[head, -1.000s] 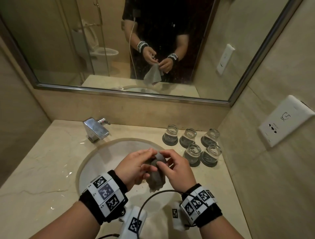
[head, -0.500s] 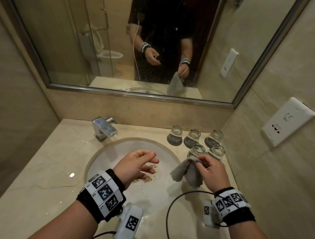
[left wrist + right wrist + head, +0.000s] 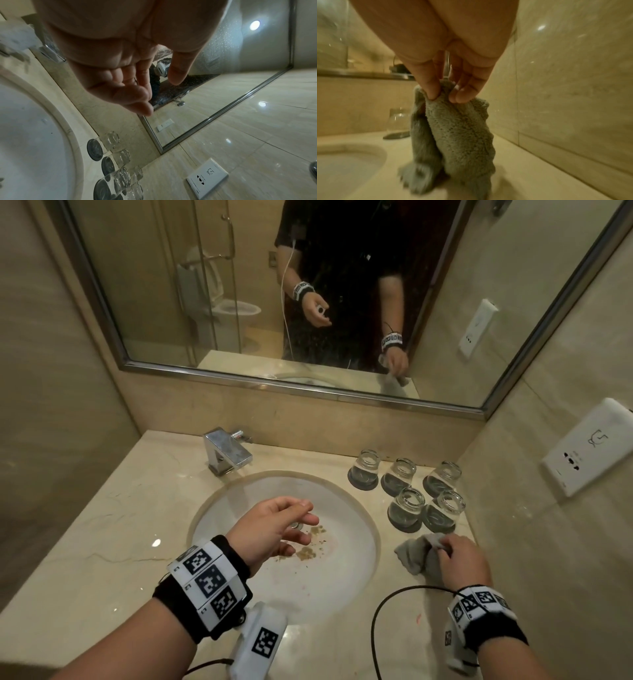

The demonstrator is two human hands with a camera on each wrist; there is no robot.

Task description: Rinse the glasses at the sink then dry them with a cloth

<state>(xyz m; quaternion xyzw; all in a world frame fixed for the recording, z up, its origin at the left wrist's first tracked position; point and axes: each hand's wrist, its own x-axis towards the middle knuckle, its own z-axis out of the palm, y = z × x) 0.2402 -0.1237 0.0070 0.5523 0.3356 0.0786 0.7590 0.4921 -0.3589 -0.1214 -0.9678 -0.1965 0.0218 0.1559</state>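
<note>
Several clear glasses point(image 3: 406, 509) stand on dark coasters at the back right of the counter, also low in the left wrist view point(image 3: 111, 140). My right hand point(image 3: 445, 546) pinches the top of a grey cloth point(image 3: 416, 558) just in front of them. In the right wrist view thumb and fingers point(image 3: 444, 95) pinch a fold of the cloth point(image 3: 462, 128), whose lower end touches the counter, and one glass point(image 3: 397, 121) stands behind it. My left hand point(image 3: 301, 525) hovers over the sink point(image 3: 375, 546), fingers relaxed and empty point(image 3: 160, 96).
A chrome faucet point(image 3: 227, 451) stands behind the basin, which has brown specks near its drain. A white socket plate point(image 3: 589, 446) is on the right wall close to the glasses. A mirror spans the back wall. A black cable point(image 3: 376, 611) loops by my right wrist.
My left hand has let go of the cloth and stays over the basin. My right hand carried the cloth from above the sink down to the counter on the right.
</note>
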